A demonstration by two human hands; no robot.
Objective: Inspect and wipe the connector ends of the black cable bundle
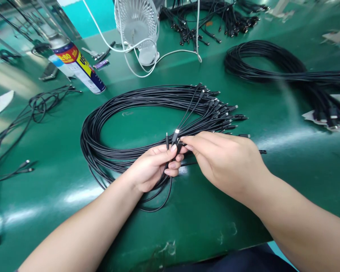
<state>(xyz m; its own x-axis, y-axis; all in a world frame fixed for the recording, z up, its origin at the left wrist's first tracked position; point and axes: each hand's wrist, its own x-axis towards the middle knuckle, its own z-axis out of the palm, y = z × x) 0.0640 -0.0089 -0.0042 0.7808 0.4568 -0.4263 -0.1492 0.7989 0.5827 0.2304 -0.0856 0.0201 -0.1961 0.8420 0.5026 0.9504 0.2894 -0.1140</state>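
My left hand (158, 160) is closed around the ends of a few black cables, with a USB connector (175, 135) standing up between thumb and fingers. A slim black plug (167, 140) pokes up beside it. Thumb and forefinger of my right hand (226, 158) pinch at a black cable connector (179, 145) held in the left hand; the fingertips partly cover it. Right behind both hands lies a large looped bundle of black cables (87, 128), its many connector ends (222, 113) fanned out to the right.
A spray can (79, 68) stands at the back left, near a white fan (137, 26) with a white cord (175, 53). Another cable coil (272, 56) lies at right, more cables (229, 19) at the back. Loose cables (14, 124) trail along the left of the green table (204, 226).
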